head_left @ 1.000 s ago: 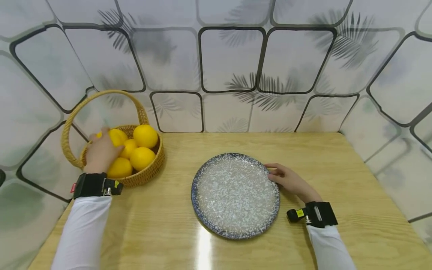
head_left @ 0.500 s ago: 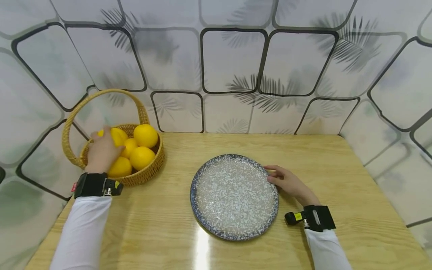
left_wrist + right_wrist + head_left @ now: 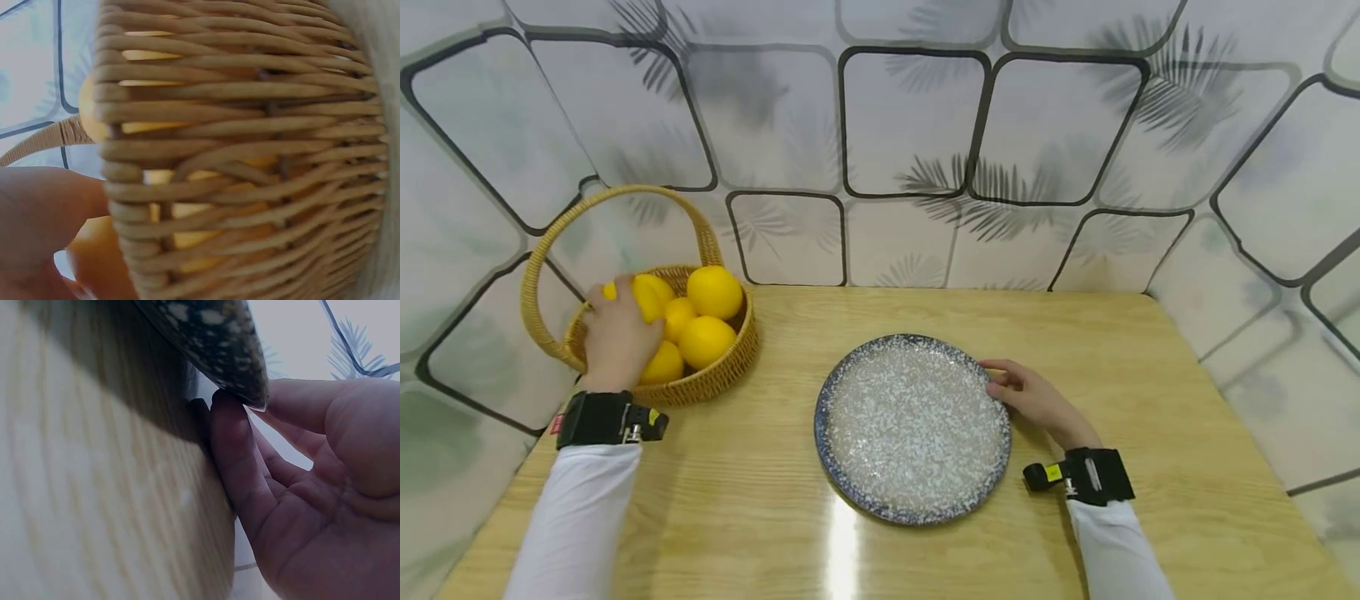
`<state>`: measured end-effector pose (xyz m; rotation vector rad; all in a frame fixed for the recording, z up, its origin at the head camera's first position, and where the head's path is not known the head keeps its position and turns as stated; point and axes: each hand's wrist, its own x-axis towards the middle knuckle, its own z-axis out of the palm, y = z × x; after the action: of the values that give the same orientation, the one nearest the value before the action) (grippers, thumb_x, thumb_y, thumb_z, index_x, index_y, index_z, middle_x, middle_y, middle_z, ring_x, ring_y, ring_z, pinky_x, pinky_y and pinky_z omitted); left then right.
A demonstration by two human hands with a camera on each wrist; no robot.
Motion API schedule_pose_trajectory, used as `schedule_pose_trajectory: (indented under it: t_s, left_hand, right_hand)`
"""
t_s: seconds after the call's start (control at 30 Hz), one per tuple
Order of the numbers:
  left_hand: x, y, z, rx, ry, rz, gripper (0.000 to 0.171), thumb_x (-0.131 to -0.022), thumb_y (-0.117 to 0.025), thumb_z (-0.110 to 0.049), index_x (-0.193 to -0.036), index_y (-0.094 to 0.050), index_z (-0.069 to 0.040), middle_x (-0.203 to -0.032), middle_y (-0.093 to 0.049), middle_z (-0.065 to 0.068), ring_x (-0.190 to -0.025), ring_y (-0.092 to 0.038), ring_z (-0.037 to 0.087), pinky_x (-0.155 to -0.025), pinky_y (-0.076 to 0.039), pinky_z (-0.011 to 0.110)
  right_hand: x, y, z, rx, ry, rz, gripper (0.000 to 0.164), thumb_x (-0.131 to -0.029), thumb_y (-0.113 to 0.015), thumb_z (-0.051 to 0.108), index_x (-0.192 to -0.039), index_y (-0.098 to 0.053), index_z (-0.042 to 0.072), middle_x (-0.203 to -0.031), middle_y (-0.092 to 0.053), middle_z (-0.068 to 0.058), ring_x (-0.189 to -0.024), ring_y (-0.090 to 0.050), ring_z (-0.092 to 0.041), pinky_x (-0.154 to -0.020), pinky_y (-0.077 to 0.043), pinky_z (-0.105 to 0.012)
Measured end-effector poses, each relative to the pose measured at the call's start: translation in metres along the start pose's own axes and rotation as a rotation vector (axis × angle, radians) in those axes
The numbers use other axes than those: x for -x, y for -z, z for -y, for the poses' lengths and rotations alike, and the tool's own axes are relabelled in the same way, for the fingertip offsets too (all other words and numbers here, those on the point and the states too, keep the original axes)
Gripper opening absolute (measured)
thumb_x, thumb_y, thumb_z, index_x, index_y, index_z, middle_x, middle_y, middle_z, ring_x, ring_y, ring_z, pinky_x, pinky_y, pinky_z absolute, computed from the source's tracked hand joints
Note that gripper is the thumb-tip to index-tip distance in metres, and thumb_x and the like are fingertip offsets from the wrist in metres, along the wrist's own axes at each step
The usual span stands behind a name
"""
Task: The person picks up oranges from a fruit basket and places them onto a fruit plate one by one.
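Observation:
A wicker basket [image 3: 730,367] of yellow lemons [image 3: 707,342] stands at the left of the head view. My left hand [image 3: 617,333] reaches over its near-left side, fingers bent down around a lemon [image 3: 610,291], most of which the hand hides. In the left wrist view the woven wall of the basket fills most of the picture, and part of the hand [image 3: 44,212] shows at its rim. A round speckled plate [image 3: 913,429] with a dark blue rim lies mid-table. My right hand [image 3: 1041,404] pinches its right edge, thumb above and fingers beneath, as the right wrist view shows.
The basket's tall arched handle [image 3: 535,283] rises beside and behind my left hand. A light wooden table [image 3: 745,500] carries everything. Patterned wall covering [image 3: 910,125] borders it at the back and on both sides.
Both hands keep their places on the lemon and the plate. The whole head view has shifted slightly, so basket and plate appear a little further left and up.

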<state>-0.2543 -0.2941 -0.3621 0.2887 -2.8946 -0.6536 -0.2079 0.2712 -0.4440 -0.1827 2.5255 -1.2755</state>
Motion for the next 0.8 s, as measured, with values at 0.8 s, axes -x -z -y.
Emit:
schedule_pose_trajectory:
  t_s: [0.8]
  left_hand:
    - [0.029, 0.023, -0.034, 0.161, -0.034, -0.156, 0.079, -0.097, -0.064, -0.030, -0.161, -0.022, -0.009, -0.162, -0.015, 0.034, -0.131, -0.035, 0.066, -0.099, -0.036, 0.078]
  right_hand:
    - [-0.003, -0.003, -0.003, -0.012, 0.013, 0.002, 0.050, -0.105, -0.057, 0.025, -0.151, -0.047, 0.009, -0.122, -0.067, -0.020, -0.104, -0.062, -0.020, -0.086, -0.048, -0.029]
